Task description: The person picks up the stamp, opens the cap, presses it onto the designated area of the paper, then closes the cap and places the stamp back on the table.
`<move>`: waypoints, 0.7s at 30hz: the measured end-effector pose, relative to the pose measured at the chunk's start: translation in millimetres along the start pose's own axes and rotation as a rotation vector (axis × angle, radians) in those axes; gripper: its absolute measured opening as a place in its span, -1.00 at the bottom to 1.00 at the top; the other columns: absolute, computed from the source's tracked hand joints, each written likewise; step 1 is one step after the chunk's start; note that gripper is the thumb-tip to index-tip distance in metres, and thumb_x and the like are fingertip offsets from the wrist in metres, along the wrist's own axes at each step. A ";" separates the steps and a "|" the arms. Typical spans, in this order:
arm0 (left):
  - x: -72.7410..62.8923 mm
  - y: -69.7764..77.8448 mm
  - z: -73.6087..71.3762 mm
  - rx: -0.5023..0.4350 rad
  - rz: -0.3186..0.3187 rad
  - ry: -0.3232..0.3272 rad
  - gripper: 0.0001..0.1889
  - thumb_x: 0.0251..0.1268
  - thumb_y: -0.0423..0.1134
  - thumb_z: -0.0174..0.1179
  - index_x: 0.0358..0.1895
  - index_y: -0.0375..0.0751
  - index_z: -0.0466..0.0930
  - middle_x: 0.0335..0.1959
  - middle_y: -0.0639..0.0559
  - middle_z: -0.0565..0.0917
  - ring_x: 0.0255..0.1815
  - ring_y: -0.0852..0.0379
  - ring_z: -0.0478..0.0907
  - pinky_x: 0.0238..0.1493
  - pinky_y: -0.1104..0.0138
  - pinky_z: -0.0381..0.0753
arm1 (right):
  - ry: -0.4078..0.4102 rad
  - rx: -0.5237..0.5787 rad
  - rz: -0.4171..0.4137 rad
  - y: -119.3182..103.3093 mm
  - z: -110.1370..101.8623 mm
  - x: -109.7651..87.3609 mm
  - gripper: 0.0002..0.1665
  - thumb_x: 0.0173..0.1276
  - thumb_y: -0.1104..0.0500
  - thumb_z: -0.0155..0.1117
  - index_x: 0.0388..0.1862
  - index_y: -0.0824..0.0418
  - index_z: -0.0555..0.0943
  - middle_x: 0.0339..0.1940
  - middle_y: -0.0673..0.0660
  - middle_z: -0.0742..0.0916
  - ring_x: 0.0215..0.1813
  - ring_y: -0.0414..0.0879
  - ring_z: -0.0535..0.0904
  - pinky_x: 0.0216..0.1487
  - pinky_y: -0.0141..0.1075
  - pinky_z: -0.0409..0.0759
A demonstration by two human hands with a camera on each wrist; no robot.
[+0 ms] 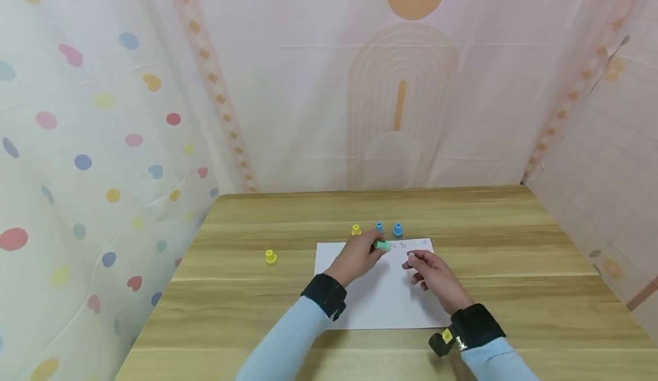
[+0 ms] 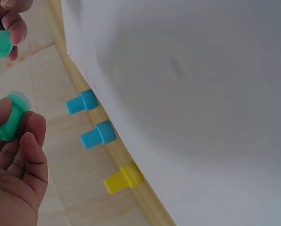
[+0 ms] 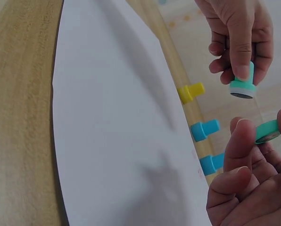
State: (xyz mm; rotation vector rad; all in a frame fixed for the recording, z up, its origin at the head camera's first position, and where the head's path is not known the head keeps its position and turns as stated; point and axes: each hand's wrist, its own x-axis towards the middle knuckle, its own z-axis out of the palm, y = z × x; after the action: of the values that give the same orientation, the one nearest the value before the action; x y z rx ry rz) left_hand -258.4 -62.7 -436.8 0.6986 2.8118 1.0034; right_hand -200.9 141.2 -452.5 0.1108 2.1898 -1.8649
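Note:
Over the white paper (image 1: 382, 307), my left hand (image 1: 358, 257) pinches a small green stamp (image 3: 244, 85) between thumb and fingers. Its dark printing face points down, uncapped, in the right wrist view. My right hand (image 1: 437, 275) holds the stamp's round green cap (image 3: 268, 131) between thumb and index finger, a short way to the right of the stamp. The other right fingers are loosely bent. Small faint marks (image 1: 403, 245) run along the paper's far edge, just beyond the hands.
Two blue stamps (image 1: 398, 231) and a yellow stamp (image 1: 356, 230) stand behind the paper's far edge. Another yellow stamp (image 1: 271, 257) stands alone to the left on the wooden table (image 1: 226, 301). Patterned curtains (image 1: 298, 112) hang behind the table and along its sides.

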 end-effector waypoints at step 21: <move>-25.7 13.5 2.1 -0.229 0.025 0.034 -0.82 0.42 -0.22 0.23 0.00 -0.12 0.54 -0.33 0.14 0.54 -0.34 0.19 0.44 -0.36 0.41 0.47 | -0.021 0.074 -0.014 -8.6 8.9 0.7 -0.51 0.61 0.00 0.01 0.29 0.32 0.43 -0.01 0.27 0.62 -0.24 -0.05 0.51 -0.25 -0.31 0.41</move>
State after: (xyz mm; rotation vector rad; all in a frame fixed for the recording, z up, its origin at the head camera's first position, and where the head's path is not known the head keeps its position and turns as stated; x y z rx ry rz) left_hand -229.6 -63.6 -432.2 0.6955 2.6617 1.3256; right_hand -202.2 130.9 -445.7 0.0903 2.1139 -1.9462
